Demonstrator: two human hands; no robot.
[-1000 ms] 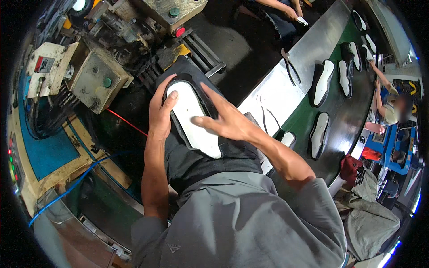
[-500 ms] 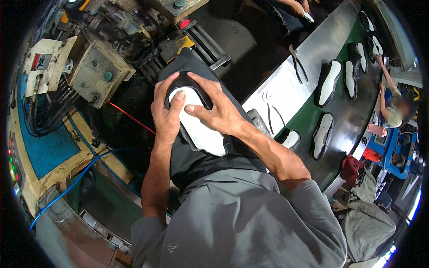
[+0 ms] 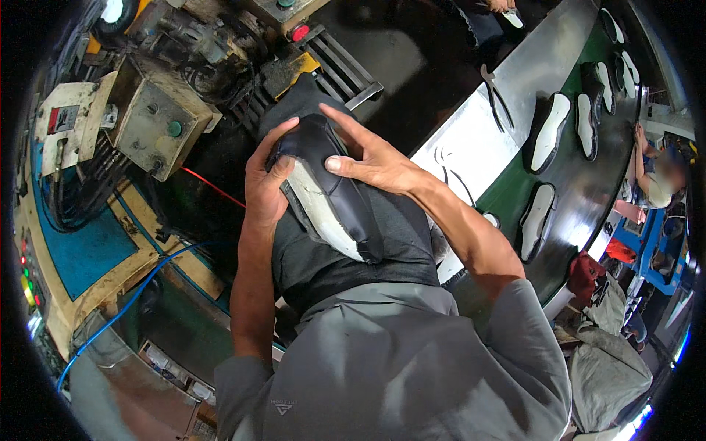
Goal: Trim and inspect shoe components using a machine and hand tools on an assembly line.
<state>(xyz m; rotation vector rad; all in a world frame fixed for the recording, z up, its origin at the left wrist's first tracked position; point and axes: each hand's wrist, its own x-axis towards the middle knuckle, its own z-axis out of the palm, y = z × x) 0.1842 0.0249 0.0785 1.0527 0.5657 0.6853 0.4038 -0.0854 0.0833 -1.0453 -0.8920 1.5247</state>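
Over my lap lies an unfinished shoe, its black leather upper turned partly upward and its white underside tilted to the left. My left hand grips the toe end from the left, thumb on the white underside near the leather. On the other side is my right hand, its thumb resting on the black upper. The right index finger stretches past the toe; the fingers beneath are partly hidden by the shoe.
A metal ledge on the right bears pincers and dark strips. Beyond, several shoes lie on a green-and-dark bench. An oily machine with a control box stands left, near a blue hose. Other people work at the far right and top.
The shoe has been rolled so that its black upper now shows and less of the white underside faces up. My right index finger has straightened away from the toe.
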